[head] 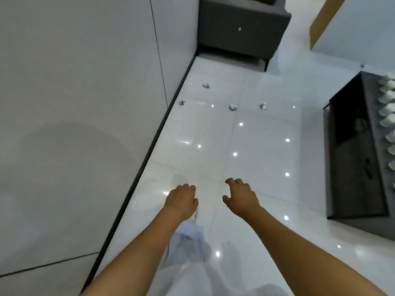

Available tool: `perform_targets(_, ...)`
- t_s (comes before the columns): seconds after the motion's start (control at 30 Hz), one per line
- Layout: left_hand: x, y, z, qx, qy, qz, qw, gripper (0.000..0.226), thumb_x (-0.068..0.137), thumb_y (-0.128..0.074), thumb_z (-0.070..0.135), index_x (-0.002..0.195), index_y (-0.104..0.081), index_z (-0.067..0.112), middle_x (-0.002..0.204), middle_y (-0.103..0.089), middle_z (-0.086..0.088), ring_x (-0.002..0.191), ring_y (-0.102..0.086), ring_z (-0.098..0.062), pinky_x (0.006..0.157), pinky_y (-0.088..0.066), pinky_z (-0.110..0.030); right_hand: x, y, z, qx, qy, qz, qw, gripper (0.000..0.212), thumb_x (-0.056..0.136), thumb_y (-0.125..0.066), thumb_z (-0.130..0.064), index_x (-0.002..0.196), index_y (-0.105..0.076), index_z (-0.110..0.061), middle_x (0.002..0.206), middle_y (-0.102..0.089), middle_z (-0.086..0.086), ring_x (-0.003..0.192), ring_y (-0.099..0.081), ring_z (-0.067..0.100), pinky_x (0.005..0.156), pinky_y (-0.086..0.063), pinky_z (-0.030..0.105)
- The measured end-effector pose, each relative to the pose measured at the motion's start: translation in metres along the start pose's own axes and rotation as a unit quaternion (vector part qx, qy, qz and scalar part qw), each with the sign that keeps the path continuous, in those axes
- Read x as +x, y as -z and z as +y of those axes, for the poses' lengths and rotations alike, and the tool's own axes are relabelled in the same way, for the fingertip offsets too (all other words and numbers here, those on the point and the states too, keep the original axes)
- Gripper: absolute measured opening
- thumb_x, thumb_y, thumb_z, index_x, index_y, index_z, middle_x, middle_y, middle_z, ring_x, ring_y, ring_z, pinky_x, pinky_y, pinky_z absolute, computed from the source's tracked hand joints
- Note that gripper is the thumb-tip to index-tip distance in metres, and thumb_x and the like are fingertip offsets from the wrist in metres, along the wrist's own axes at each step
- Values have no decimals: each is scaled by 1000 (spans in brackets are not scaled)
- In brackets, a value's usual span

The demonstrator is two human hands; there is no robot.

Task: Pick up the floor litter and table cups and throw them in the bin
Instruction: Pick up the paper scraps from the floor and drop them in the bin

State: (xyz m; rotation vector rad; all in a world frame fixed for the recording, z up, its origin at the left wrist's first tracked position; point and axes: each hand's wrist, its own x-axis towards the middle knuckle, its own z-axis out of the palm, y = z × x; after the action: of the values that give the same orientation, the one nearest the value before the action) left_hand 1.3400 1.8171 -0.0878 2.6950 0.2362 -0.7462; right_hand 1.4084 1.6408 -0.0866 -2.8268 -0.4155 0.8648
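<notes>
Several crumpled litter balls lie on the glossy white floor ahead: one near the wall (182, 102), one farther back (206, 85), one in the middle (233, 107) and one to the right (263, 106). A row of pale cups (386, 97) stands along the dark low table (352, 159) at the right edge. My left hand (181, 198) and my right hand (240, 194) are stretched out over the floor, well short of the litter. Both hang with loosely curled fingers and hold nothing. No bin is in view.
A white wall with a dark skirting (149, 150) runs along the left. A grey sofa (239, 28) stands at the far end of the walkway. My light-trousered leg (188, 242) shows below the hands. A wooden-edged panel (320, 20) is at the top right.
</notes>
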Motion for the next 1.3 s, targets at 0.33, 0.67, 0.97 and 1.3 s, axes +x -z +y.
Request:
perform_targets(0.33,183,127,-15,24,-38,-15,999,38,99,-38,31,130,-46,10,128,-51,-8,119,-47,-26,96,-41,-34,172,113,-19,62,-25,19,998,52,94,-50,-30,142,-34,-19,137,-43,6,121,-45,27,94,-44,39)
perform_targets(0.67,369,216,21,39,-17,-39,998,40,99,-38,31,132,-44,10,130,-49,-8,121,-44,-27,97,-40,-36,344,213,34,56,-35,-9,998,52,93,-53,-27,141,-36,-18,134,-46,8,118,-47,27,93,-47,39)
perform_targets(0.97,510,303,40,-24,53,-14,998,37,98,-40,32,128,-47,11,123,-53,-8,115,-49,-25,91,-43,-34,513,334,50,38,6,-19,999,52,91,-54,-25,140,-37,-16,132,-46,9,116,-47,29,92,-47,40)
perform_targets(1.3,636,380,-34,-40,116,-14,992,37,96,-43,32,128,-50,13,126,-54,-8,115,-52,-26,90,-45,-36,678,378,-27,28,37,-79,996,54,91,-54,-24,140,-36,-16,133,-45,10,117,-47,30,93,-47,40)
